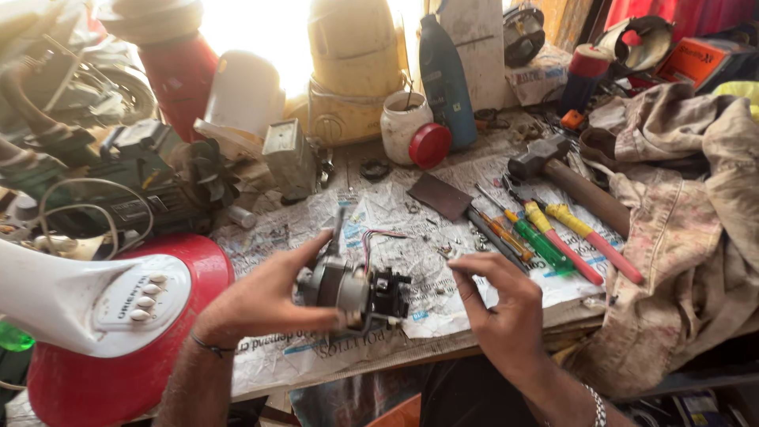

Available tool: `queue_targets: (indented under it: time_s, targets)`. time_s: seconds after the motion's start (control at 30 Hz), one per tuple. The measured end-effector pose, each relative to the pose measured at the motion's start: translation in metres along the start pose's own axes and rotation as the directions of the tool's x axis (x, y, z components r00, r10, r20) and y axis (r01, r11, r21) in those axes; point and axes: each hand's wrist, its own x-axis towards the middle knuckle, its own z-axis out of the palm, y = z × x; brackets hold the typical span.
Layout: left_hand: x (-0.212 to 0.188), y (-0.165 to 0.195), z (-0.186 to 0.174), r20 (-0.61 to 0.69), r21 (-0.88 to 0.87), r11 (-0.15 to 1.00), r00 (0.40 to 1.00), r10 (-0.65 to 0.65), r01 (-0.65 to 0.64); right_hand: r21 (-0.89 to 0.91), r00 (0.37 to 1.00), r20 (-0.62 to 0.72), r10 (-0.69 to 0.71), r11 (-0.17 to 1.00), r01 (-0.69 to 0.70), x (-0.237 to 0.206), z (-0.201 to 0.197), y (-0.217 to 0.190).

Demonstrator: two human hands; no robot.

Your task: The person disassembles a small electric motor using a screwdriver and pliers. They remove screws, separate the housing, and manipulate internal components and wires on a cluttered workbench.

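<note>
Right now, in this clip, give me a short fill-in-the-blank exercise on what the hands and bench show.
1. The left hand grips a small electric ____.
2. The right hand holds ____.
3. The bench is covered with ____.
4. The hammer lies to the ____ of the screwdrivers.

Missing words: motor; nothing; newspaper; right

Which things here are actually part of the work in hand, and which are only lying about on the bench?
In hand:
- small electric motor, gripped by the left hand
- its loose wires
- right hand, empty, beside the motor

Lying about:
- hammer
- pliers
- green screwdriver
- blue bottle
- red lid
- cloth
- red and white appliance
</note>
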Motion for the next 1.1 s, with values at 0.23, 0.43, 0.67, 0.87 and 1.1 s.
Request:
queue_targets:
  time_s: [0.23, 0.43, 0.67, 0.87, 1.1]
  targets:
    - [0.003, -0.013, 0.031, -0.265, 0.15, 0.954, 0.919, 0.293, -0.261, 0.106, 0.999, -0.054, -0.01, 0.994, 0.016, -0.011, 0.013, 0.01]
    - [-0.01, -0.016, 0.034, -0.241, 0.257, 0.946, 0.935, 0.262, -0.199, -0.17, 0.959, -0.007, -0.284, 0.945, 0.278, -0.024, 0.018, -0.008]
    - [-0.013, -0.016, 0.039, -0.349, 0.179, 0.958, 0.895, 0.277, -0.226, -0.05, 0.88, 0.226, -0.419, 0.897, 0.44, -0.037, 0.024, -0.046]
    - [-0.014, -0.018, 0.042, -0.292, 0.223, 0.959, 0.927, 0.237, -0.175, -0.095, 0.836, 0.329, -0.44, 0.865, 0.493, -0.033, 0.023, -0.049]
    - [-0.011, -0.015, 0.042, -0.275, 0.191, 0.964, 0.933, 0.233, -0.185, -0.206, 0.825, 0.346, -0.447, 0.822, 0.532, -0.034, 0.041, -0.042]
